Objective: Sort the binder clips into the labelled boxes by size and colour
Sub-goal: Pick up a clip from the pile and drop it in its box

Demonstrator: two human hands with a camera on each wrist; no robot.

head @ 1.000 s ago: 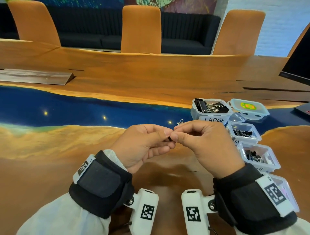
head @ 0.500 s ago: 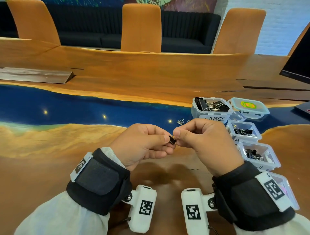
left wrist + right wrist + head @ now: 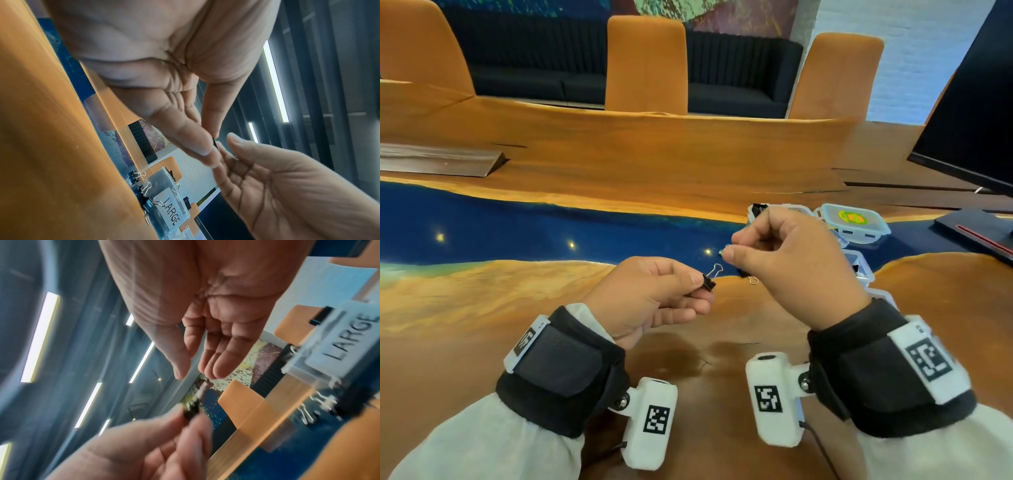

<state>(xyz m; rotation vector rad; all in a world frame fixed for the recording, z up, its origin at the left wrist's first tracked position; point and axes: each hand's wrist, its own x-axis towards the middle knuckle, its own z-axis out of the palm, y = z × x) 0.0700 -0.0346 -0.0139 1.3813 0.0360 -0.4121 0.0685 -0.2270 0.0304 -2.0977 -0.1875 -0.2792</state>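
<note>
So a small black binder clip (image 3: 709,282) is pinched by the left hand (image 3: 654,301) above the counter (image 3: 482,308), silver wire handle pointed up and right toward the right hand (image 3: 791,267), whose loosely curled fingers (image 3: 218,368) grip nothing. Behind it, the LARGE box (image 3: 349,340) is mostly blocked; loose clips (image 3: 316,408) are seen beside it.

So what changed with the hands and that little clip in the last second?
The hands parted: the right hand let go and moved up and right toward the clear plastic boxes. The left hand now pinches the small black binder clip alone. The boxes and loose clips stayed put.
</note>
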